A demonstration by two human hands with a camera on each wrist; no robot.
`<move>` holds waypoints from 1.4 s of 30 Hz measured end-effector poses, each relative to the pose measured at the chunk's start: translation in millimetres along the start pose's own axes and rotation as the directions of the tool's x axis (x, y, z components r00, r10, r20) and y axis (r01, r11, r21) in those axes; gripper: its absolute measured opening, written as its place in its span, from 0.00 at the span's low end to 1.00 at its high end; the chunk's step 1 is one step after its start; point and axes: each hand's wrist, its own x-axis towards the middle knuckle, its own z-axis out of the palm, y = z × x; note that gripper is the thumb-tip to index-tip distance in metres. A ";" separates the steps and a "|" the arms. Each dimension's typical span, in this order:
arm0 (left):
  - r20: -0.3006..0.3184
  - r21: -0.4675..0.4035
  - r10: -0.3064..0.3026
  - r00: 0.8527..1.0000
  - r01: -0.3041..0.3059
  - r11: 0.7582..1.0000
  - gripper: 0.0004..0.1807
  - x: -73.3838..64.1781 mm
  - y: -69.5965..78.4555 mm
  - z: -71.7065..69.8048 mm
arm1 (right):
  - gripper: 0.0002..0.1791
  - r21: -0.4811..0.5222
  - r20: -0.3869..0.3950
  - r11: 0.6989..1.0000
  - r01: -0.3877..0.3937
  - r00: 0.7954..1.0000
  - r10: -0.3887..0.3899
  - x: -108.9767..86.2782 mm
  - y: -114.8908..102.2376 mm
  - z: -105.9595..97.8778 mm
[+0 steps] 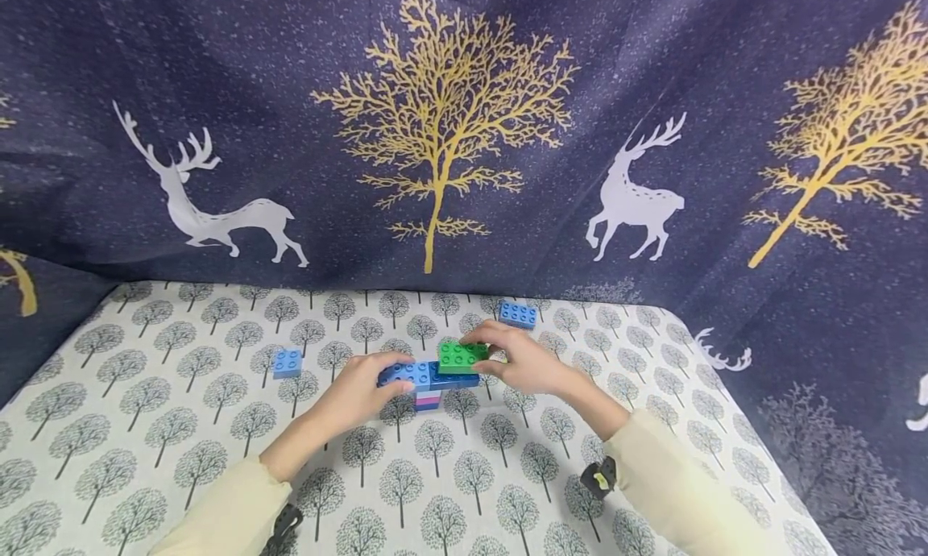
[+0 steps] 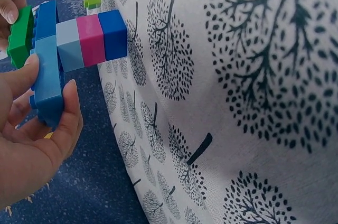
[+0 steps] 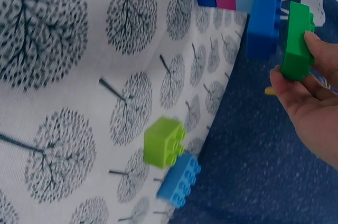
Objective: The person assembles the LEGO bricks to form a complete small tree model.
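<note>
A small tower stands on the cloth, its stacked column made of a dark blue brick (image 2: pixel 114 34), a pink brick (image 2: pixel 91 39) and a pale blue brick (image 2: pixel 68 45). Across its top lie a light blue brick (image 1: pixel 410 375) and a dark blue top brick (image 1: pixel 457 379), end to end. My left hand (image 1: pixel 366 388) grips the light blue brick between thumb and fingers. A green brick (image 3: pixel 298 42) is pinched in my right hand (image 1: pixel 524 358). It hovers just above the dark blue top brick, with a narrow gap visible in the right wrist view.
A small light blue brick (image 1: pixel 287 363) lies to the left, and a longer blue brick (image 1: pixel 518 314) at the back right. Beside that longer one sits a lime green brick (image 3: pixel 163 143), mostly hidden by my right hand in the head view. A dark curtain (image 1: pixel 464 137) hangs behind.
</note>
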 end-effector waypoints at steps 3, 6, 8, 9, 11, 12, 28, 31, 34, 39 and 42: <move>-0.001 0.001 0.007 1.000 -0.007 1.000 0.23 0.1 -0.2 -0.1 | 0.20 -0.019 0.008 1.000 0.005 1.000 -0.005 4.0 -3.7 5.0; -0.003 0.002 0.009 1.000 -0.009 1.000 0.23 0.3 -0.8 -0.3 | 0.20 -0.019 0.017 1.000 0.013 1.000 -0.013 7.5 -6.4 9.1; -0.004 0.002 0.009 1.000 -0.009 1.000 0.23 0.3 -1.0 -0.6 | 0.20 -0.023 0.020 1.000 0.012 1.000 -0.011 9.2 -7.6 11.2; -0.004 0.003 0.011 1.000 -0.011 1.000 0.23 0.4 -1.2 -0.7 | 0.20 -0.023 0.022 1.000 0.009 1.000 -0.008 9.9 -7.8 12.2; -0.005 0.002 0.014 1.000 -0.014 1.000 0.23 0.5 -1.2 -0.9 | 0.20 -0.017 0.028 1.000 0.000 1.000 0.001 10.9 -8.8 13.8; -0.005 0.002 0.016 1.000 -0.016 1.000 0.23 0.7 -1.3 -0.8 | 0.20 -0.017 0.028 1.000 -0.003 1.000 0.003 11.4 -9.0 14.7; -0.009 -0.024 -0.019 1.000 0.019 1.000 0.23 0.2 1.0 -0.3 | 0.20 -0.010 0.042 1.000 -0.011 0.999 0.012 14.3 -11.7 18.6; -0.013 -0.017 -0.035 0.999 0.035 0.999 0.23 -0.6 2.8 0.7 | 0.20 -0.010 0.041 1.000 -0.015 0.999 0.015 14.1 -11.5 18.8; -0.020 -0.001 -0.052 0.998 0.052 0.999 0.22 -1.1 5.1 1.1 | 0.19 0.000 0.041 1.000 -0.012 0.999 0.012 14.0 -12.1 18.2; -0.018 0.026 -0.038 0.999 0.039 0.999 0.23 -0.2 5.5 -0.4 | 0.19 0.021 0.043 1.000 -0.010 0.999 0.009 14.5 -13.2 17.2; -0.008 0.019 -0.030 1.000 0.030 0.999 0.25 0.3 5.3 -1.0 | 0.19 0.020 0.044 1.000 -0.016 0.999 0.015 14.6 -13.6 16.8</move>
